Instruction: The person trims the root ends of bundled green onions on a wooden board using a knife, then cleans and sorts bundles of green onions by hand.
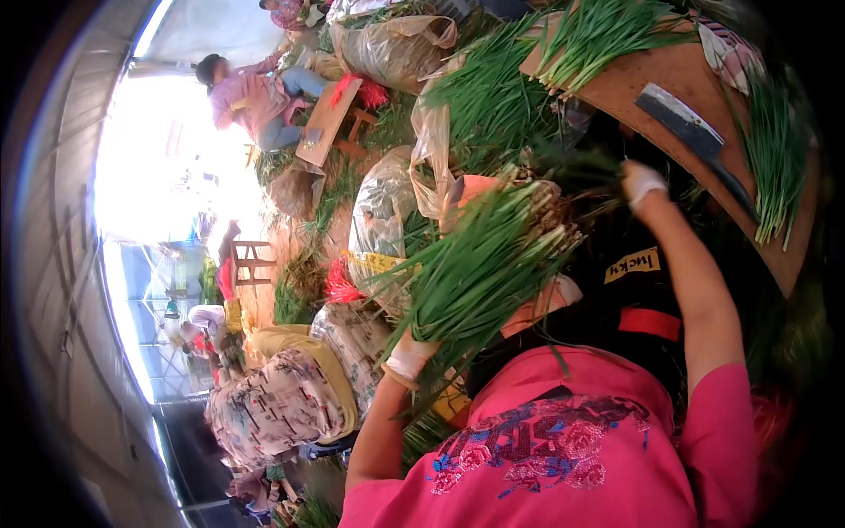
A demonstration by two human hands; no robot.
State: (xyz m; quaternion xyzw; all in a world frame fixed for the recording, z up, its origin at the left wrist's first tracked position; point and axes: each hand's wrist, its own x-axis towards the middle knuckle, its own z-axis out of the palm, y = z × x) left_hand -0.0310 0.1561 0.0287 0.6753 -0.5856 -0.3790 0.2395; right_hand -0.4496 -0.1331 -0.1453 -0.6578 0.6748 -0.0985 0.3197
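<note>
My left hand (411, 356), in a white glove, is closed round the leafy part of a thick bunch of garlic chives (480, 264). The bunch lies tilted across my lap, its pale stems and brown root ends pointing up and to the right. My right hand (642, 183), also gloved, is closed beyond those root ends. Dark blurred strands trail from its fingers, and what it grips cannot be made out. To its right, a broad-bladed knife (679, 121) lies on a curved wooden board (766, 172).
More chives (603, 40) lie on the board, with another bunch (775, 158) at its right. A loose heap (488, 88) spreads beyond my lap. Clear plastic bags (380, 211) stand to the left. A person in a patterned top (277, 405) sits close at left; another person (255, 101) sits by a small wooden table (330, 123).
</note>
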